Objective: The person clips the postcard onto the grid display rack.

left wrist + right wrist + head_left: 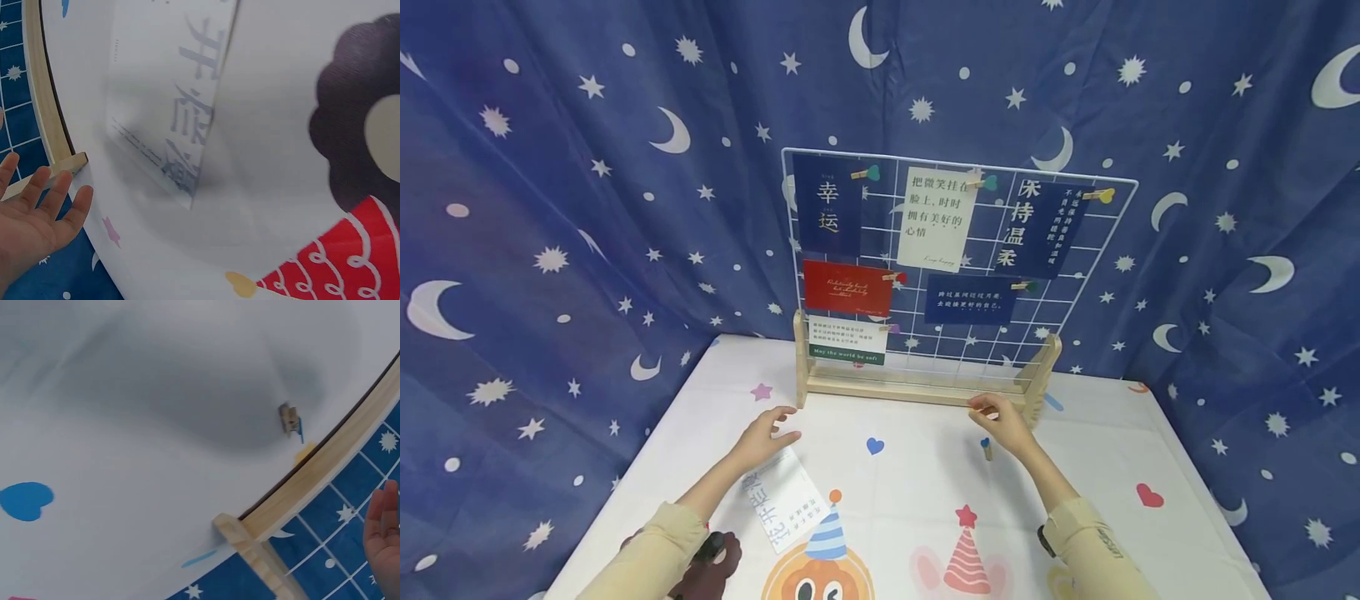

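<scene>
My left hand [766, 439] hovers over the table's left side with fingers spread and relaxed, holding nothing. Just below it lies a white card [787, 502] with large grey-blue characters, which also fills the upper part of the left wrist view as a card [156, 94]. My right hand [1006, 427], fingers loosely bent and empty, is close in front of the rack's wooden base [910, 390]. A small wooden clothespin [988, 451] with a blue heart lies on the table beneath that hand; the right wrist view shows the clothespin [289, 419] near the base.
A white wire grid rack [917, 242] stands at the table's back, carrying several cards, among them a red card [847, 289] and a white card [934, 221], held by heart clothespins. The tablecloth [910, 483] has printed figures. A starry blue curtain [587, 167] surrounds the table.
</scene>
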The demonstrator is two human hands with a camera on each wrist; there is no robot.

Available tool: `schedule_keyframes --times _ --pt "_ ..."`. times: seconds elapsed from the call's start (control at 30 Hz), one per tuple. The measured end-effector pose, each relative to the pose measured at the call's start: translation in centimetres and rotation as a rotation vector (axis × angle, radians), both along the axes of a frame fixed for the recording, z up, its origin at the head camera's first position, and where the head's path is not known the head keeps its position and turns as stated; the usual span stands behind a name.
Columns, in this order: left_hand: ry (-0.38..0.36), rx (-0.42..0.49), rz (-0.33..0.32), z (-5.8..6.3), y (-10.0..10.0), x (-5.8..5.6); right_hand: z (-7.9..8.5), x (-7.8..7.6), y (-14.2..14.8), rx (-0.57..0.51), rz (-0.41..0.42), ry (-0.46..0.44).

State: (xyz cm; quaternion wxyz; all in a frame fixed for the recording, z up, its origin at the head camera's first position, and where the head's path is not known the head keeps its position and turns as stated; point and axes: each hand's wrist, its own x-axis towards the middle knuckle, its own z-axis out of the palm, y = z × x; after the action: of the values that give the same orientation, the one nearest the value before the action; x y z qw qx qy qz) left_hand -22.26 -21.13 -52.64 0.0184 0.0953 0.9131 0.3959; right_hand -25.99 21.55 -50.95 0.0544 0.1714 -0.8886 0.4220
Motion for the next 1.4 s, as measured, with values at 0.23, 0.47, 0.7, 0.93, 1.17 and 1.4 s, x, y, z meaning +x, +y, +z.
schedule_keyframes --times 0.23,0.47,0.7,0.93,1.17,1.4 --pt "0.007 -0.027 0.028 -0.4 -1.2 1.0 -0.8 0.4 1.1 0.021 -0.018 -0.009" --pt "-0.014 -0.107 0.05 -0.8 -1.4 2.7 -1.6 1.3 2.4 0.081 -0.061 -0.031" --pt "0.007 -0.218 0.055 -1.6 -2.2 3.9 -2.4 2.0 3.1 0.11 -0.063 0.008" --pt "-0.029 -0.204 -0.007 -2.2 -2.5 4.2 -3.3 2.3 3.9 0.141 -0.105 -0.046" --pt "-0.029 -0.273 -0.212 -2.2 -1.8 3.3 -3.9 2.0 4.1 0.151 -0.119 -0.04" --pt "-0.013 -0.487 -0.36 -1.4 -1.6 2.7 -4.3 1.5 4.1 0.176 -0.125 -0.059"
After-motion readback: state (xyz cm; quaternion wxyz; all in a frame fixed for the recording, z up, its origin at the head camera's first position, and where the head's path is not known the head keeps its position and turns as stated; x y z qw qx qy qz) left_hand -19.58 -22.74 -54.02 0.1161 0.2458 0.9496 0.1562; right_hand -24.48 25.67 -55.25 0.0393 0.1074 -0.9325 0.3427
